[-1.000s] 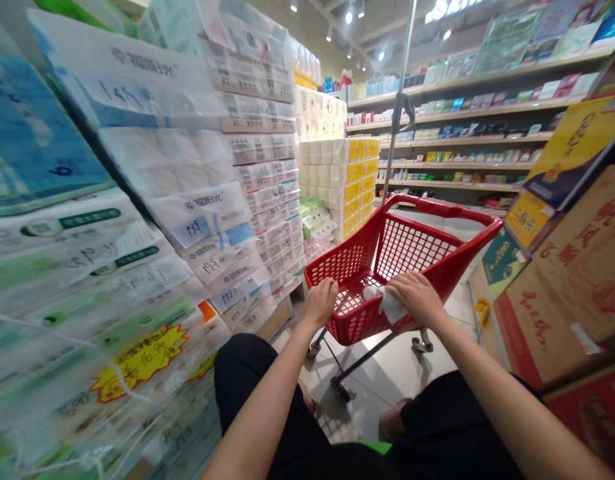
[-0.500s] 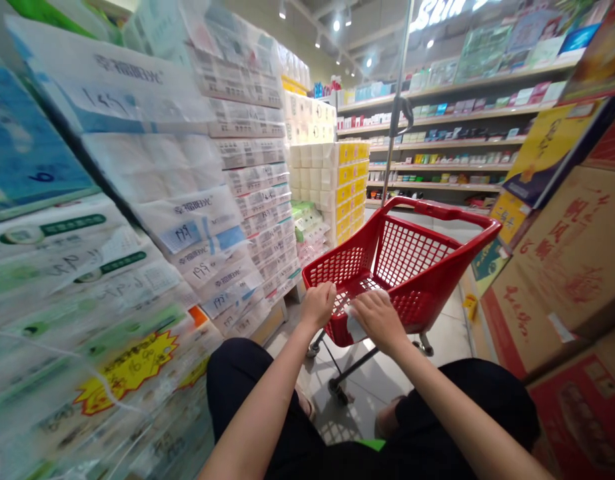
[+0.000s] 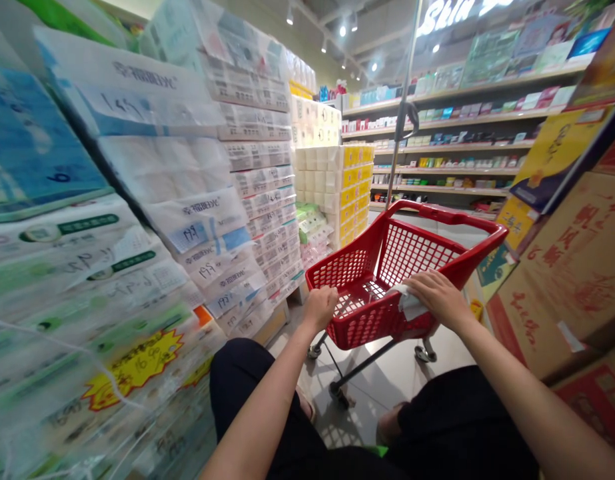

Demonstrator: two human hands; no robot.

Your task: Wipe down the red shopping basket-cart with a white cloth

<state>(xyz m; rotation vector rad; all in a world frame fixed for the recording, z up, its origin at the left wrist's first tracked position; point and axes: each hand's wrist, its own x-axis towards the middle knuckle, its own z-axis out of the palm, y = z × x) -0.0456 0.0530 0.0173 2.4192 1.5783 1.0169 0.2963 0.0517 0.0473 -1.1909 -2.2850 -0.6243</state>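
Note:
A small red plastic shopping cart [image 3: 412, 250] stands on the tiled aisle floor in front of me. My left hand [image 3: 318, 307] is closed around the near left corner of its rim. My right hand [image 3: 437, 293] presses a white cloth [image 3: 408, 303] against the near right part of the rim, fingers curled over it. The basket looks empty through its mesh. A metal pole [image 3: 402, 113] rises from the cart's far side. My knees in dark trousers are bent below the cart.
Tall stacks of wrapped tissue-paper packs [image 3: 137, 220] wall the left side. Cardboard boxes with red print [image 3: 562, 280] crowd the right. Shelves of small goods [image 3: 452, 140] run across the back. Yellow and white packs [image 3: 342, 187] stand ahead.
My right hand slid the white cloth along the near rim, first left toward the middle, then back to the right. The left hand kept its grip on the corner.

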